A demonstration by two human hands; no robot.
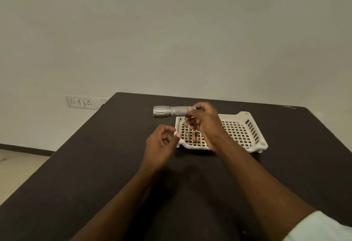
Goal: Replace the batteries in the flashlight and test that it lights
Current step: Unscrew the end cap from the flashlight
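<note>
While batteries lie below, right hand grips flashlight.

A dark table carries a white slotted basket, standing directly under the right hand's fingers and just beside the left hand's fingers.

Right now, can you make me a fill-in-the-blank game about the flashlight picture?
1. The silver flashlight is held by the ____ hand.
2. The batteries lie in a white ____.
3. The left hand holds ____.
4. The table is ____ in colour.

Missing words: right; basket; nothing; dark
</note>
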